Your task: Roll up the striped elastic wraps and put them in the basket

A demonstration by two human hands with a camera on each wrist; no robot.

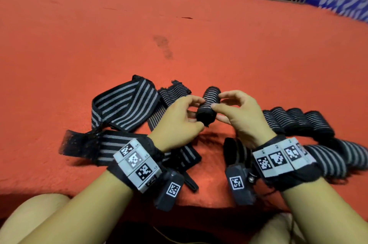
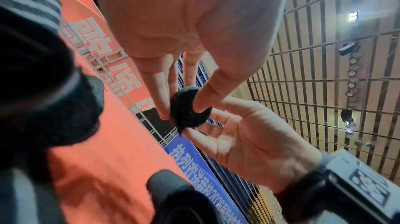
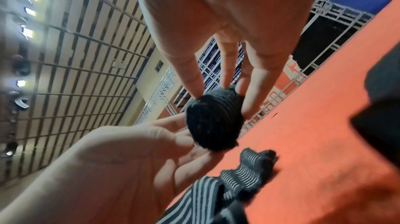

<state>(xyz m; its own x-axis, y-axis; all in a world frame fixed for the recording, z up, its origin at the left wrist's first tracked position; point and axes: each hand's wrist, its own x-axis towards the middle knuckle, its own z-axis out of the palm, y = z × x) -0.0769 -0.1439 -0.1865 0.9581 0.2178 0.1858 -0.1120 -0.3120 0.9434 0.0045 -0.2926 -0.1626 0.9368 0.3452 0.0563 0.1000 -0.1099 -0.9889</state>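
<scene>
Red carpet runs out past both hands, railing w/ banners at its far edge. Left hand [image 1: 177, 122] & right hand [image 1: 239, 116] pinch a rolled wrap [image 1: 209, 105] between fingertips, lifted off the carpet. Unrolled wraps [image 1: 123, 108] left of left hand; finished rolls [image 1: 298, 122] right of right hand. Basket not in view. Keep thumbs on the loose tail so the coil stays tight; don't ease off until it's over the basket.

- Rolled wrap [image 1: 209, 104]: tight black-and-grey striped cylinder, held above the carpet at centre.
- Unrolled wraps [image 1: 123, 108]: flat, tangled, at nine o'clock.
- Finished rolls [image 1: 298, 122]: side by side, at three o'clock.
</scene>
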